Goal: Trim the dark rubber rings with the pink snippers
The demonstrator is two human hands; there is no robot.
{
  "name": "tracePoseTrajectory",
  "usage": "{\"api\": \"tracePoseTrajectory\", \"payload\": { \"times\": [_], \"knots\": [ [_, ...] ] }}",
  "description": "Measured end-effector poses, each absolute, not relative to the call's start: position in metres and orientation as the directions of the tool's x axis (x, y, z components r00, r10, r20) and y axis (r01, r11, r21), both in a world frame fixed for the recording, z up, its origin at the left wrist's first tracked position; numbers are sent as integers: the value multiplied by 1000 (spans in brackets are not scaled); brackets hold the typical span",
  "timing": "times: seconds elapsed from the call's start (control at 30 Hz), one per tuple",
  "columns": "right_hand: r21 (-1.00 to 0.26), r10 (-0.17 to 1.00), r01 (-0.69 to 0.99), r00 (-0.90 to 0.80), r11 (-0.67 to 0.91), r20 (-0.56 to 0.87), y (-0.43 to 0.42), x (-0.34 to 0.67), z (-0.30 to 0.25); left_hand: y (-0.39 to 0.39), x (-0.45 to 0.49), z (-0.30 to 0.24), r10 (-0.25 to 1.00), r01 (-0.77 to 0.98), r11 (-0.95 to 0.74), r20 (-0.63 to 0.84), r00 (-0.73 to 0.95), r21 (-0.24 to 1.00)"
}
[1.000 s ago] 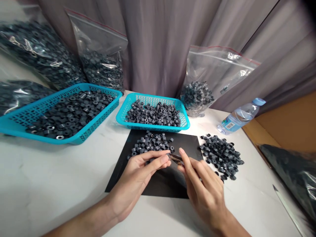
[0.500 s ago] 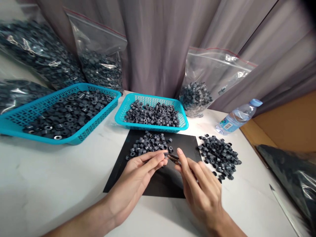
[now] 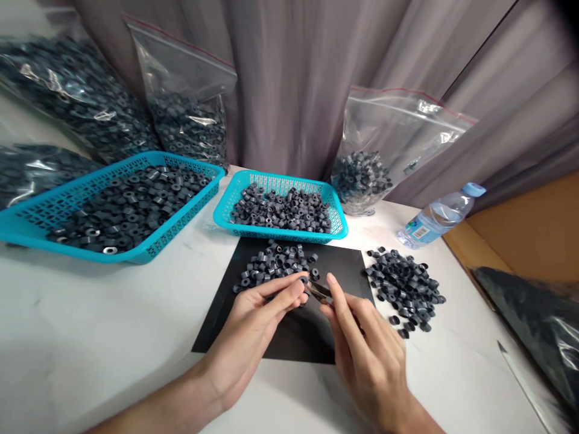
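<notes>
Between its thumb and fingers my left hand [image 3: 257,322] pinches a small dark grey plastic ring [image 3: 304,279]. My right hand [image 3: 368,343] is closed around a pair of nippers [image 3: 322,294], whose metal jaws point left and meet the ring's edge. The palm hides most of the handles. Both hands are above a black mat [image 3: 217,322]. Just beyond the fingers, a pile of similar grey rings [image 3: 275,259] lies on the mat's far part. Right of the mat, another pile of rings [image 3: 404,286] rests on the white table.
Two blue baskets [image 3: 280,234] [image 3: 149,250] of grey rings stand behind and left. Clear zip bags [image 3: 190,126] [image 3: 362,181] of parts lean against the curtain. A water bottle [image 3: 441,217] stands back right, with a thin pointed strip [image 3: 520,380] at the right edge.
The nippers' jaws look slightly farther apart at the ring, and more of the ring's face shows. Both hands stay in nearly the same place; the whole view has shifted a little.
</notes>
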State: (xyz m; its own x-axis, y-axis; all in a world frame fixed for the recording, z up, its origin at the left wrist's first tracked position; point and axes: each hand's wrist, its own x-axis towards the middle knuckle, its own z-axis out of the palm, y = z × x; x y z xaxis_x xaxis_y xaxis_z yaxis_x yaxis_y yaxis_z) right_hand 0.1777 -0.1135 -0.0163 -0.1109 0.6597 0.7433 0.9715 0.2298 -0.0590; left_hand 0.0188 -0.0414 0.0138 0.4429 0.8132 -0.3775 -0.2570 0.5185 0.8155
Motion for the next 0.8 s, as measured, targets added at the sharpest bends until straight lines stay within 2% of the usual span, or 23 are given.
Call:
{"api": "tracePoseTrajectory", "payload": {
  "times": [0.27,0.5,0.8],
  "knots": [
    [-136,657,966,-44,220,753,-115,175,-14,-43,21,14,836,-272,501,-378,397,822],
    [-136,635,959,-55,249,771,-115,170,-11,-42,21,12,840,-289,498,-373,393,817],
    [-142,668,964,-47,226,742,-114,171,-13,-43,23,14,838,-271,494,-369,402,826]
  ]
}}
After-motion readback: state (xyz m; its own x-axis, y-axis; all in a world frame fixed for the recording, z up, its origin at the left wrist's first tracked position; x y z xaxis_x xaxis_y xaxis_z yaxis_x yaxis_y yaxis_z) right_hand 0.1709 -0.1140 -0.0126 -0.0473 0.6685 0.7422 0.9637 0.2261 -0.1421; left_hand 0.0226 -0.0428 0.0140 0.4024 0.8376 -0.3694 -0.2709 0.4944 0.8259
